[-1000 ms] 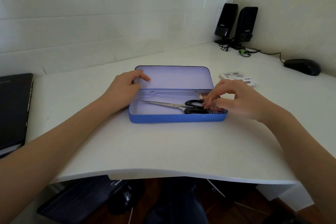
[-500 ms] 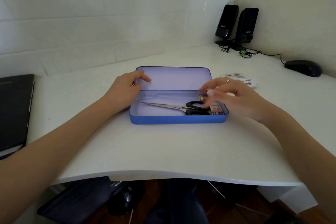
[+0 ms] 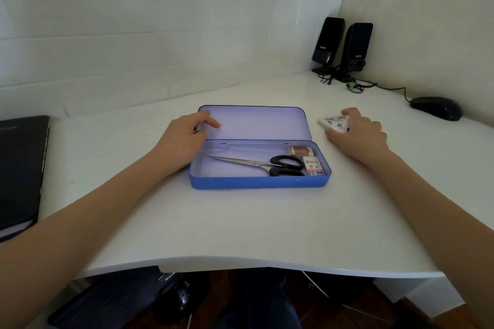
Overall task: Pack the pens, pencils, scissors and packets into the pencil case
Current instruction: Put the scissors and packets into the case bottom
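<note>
The blue pencil case (image 3: 256, 183) lies open mid-desk, its lid (image 3: 256, 123) laid back. Inside lie black-handled scissors (image 3: 256, 164), blades pointing left, and at the right end a 2B packet (image 3: 315, 167) and a brown packet (image 3: 301, 150). My left hand (image 3: 184, 139) rests on the case's left end, fingers on the lid's edge. To the right of the case, my right hand (image 3: 359, 133) closes its fingers around a white packet (image 3: 334, 123) on the desk. No pens or pencils show.
Two black speakers (image 3: 342, 48) with cables stand in the far right corner. A black mouse (image 3: 435, 108) sits at the right. A dark laptop (image 3: 20, 168) lies at the desk's left edge. The desk's front edge (image 3: 240, 262) curves near me.
My right hand has left the case's right end, where it set the 2B packet, and moved right and back to the white packet. My left hand has stayed put.
</note>
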Demonstrator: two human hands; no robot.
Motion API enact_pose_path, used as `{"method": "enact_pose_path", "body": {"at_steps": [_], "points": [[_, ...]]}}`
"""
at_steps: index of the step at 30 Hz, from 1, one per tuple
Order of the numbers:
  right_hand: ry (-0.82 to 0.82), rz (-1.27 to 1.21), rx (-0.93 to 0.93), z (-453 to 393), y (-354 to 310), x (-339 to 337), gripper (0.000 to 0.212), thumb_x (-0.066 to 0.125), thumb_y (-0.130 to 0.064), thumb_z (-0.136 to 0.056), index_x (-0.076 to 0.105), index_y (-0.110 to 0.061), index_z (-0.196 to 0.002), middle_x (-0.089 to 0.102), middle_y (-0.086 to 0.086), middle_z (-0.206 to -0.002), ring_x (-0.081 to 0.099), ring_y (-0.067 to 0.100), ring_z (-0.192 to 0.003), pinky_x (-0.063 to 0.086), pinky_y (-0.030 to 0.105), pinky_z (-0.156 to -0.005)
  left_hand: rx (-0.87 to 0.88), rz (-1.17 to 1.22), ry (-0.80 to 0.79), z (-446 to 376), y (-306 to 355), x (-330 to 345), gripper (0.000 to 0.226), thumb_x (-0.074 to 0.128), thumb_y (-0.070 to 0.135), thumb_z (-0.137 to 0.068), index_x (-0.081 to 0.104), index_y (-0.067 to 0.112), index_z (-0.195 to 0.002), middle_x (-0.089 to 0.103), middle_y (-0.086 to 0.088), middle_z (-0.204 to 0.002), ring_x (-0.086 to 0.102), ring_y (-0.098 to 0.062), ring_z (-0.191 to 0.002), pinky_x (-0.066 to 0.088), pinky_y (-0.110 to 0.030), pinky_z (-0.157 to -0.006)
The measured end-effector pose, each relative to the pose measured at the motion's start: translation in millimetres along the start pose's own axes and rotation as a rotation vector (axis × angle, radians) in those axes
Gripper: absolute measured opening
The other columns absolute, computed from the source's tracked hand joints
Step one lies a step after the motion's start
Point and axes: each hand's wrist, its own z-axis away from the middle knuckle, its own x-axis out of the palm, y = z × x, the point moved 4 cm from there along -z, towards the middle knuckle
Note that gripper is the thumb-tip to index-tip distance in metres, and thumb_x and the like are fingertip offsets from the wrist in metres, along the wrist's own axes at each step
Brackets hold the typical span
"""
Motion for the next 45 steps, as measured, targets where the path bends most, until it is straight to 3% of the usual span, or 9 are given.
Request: {"method": "enact_pose_path", "body": {"at_steps": [7, 10, 15, 23, 26, 32, 36, 39, 45], "points": [[0.141, -0.551, -0.125, 29.1, -20.0, -18.8, 0.06, 0.071, -0.043, -0.074, 0.042, -0.029, -0.126, 0.06, 0.001, -0.108, 0.058, 0.015, -0.096, 0.045, 0.021, -0.076, -0.004, -0.021, -0.002, -0.6, 0.7, -0.2, 0.043, 0.037, -0.004, -0.082, 0.062, 0.029, -0.092, 0.047, 0.0, -0.095, 0.049, -0.025, -0.072, 0.034, -0.008, -0.054], [-0.02, -0.728, -0.343, 58.4, -57.8, -28.4, 0.054, 0.075, -0.028, -0.077, 0.047, -0.025, -0.123, 0.061, -0.012, -0.101, 0.059, -0.008, -0.072, 0.042, 0.004, -0.062, -0.004, -0.017, -0.005, -0.2, 0.9, 0.1, 0.043, 0.037, -0.004, -0.081, 0.061, 0.031, -0.09, 0.048, 0.0, -0.095, 0.048, -0.021, -0.07, 0.033, -0.009, -0.054], [-0.411, -0.492, -0.714, 109.8, -116.1, -3.3, 0.051, 0.079, -0.025, -0.073, 0.055, -0.031, -0.117, 0.06, -0.012, -0.115, 0.058, 0.007, -0.105, 0.051, 0.023, -0.084, -0.026, 0.005, 0.004, 0.6, 2.1, -0.6, 0.041, 0.039, -0.004, -0.081, 0.063, 0.027, -0.09, 0.062, -0.016, -0.093, 0.044, -0.019, -0.066, 0.032, -0.011, -0.053], [-0.601, -0.394, -0.787, 120.5, -147.8, 17.4, 0.046, 0.069, -0.023, -0.083, 0.054, -0.029, -0.125, 0.057, -0.002, -0.129, 0.054, 0.016, -0.117, 0.045, 0.034, -0.098, -0.034, 0.037, 0.004, 3.7, 5.6, -0.9, 0.036, 0.043, -0.001, -0.08, 0.064, 0.022, -0.096, 0.063, -0.021, -0.102, 0.044, -0.016, -0.066, 0.037, -0.017, -0.062], [-0.625, -0.337, -0.802, 119.7, -149.5, 22.0, 0.049, 0.066, -0.027, -0.086, 0.05, -0.031, -0.132, 0.047, -0.004, -0.141, 0.044, 0.01, -0.127, 0.036, 0.022, -0.105, -0.043, 0.092, 0.014, 3.7, 5.9, -2.1, 0.04, 0.04, -0.004, -0.08, 0.064, 0.024, -0.097, 0.06, -0.007, -0.103, 0.051, -0.021, -0.081, 0.043, -0.029, -0.076], [-0.664, -0.126, -0.888, 123.0, -148.6, 35.1, 0.062, 0.055, -0.04, -0.091, 0.027, -0.035, -0.146, 0.02, -0.01, -0.157, 0.005, 0.001, -0.145, -0.004, 0.022, -0.115, -0.04, 0.087, 0.036, 1.8, 7.6, -1.4, 0.04, 0.034, -0.002, -0.088, 0.065, 0.014, -0.109, 0.054, 0.008, -0.106, 0.047, -0.011, -0.095, 0.03, 0.003, -0.069], [-0.642, -0.491, -0.647, 111.5, -142.2, 20.1, 0.045, 0.047, -0.04, -0.093, 0.045, -0.033, -0.138, 0.05, -0.012, -0.136, 0.047, -0.009, -0.116, 0.036, 0.011, -0.1, -0.041, 0.062, 0.036, 1.5, 3.0, -0.3, 0.036, 0.041, 0.002, -0.085, 0.064, 0.021, -0.105, 0.057, 0.002, -0.104, 0.051, -0.013, -0.078, 0.034, -0.005, -0.062], [-0.456, -0.525, -0.643, 96.8, -126.7, 1.6, 0.028, 0.058, -0.029, -0.09, 0.067, -0.026, -0.117, 0.061, -0.013, -0.127, 0.048, -0.024, -0.106, 0.033, -0.001, -0.095, -0.053, 0.082, 0.04, 1.2, 2.7, 0.7, 0.035, 0.041, 0.002, -0.085, 0.063, 0.026, -0.099, 0.057, 0.004, -0.107, 0.048, -0.012, -0.069, 0.034, -0.006, -0.059], [-0.662, -0.411, -0.752, 108.4, -126.8, 22.3, 0.033, 0.067, -0.022, -0.084, 0.066, -0.032, -0.116, 0.054, -0.012, -0.136, 0.03, -0.01, -0.133, 0.021, -0.004, -0.099, -0.058, 0.08, 0.039, 1.1, 4.4, -0.3, 0.031, 0.042, 0.005, -0.087, 0.062, 0.026, -0.098, 0.057, 0.006, -0.108, 0.052, -0.015, -0.075, 0.034, -0.004, -0.059]]}}
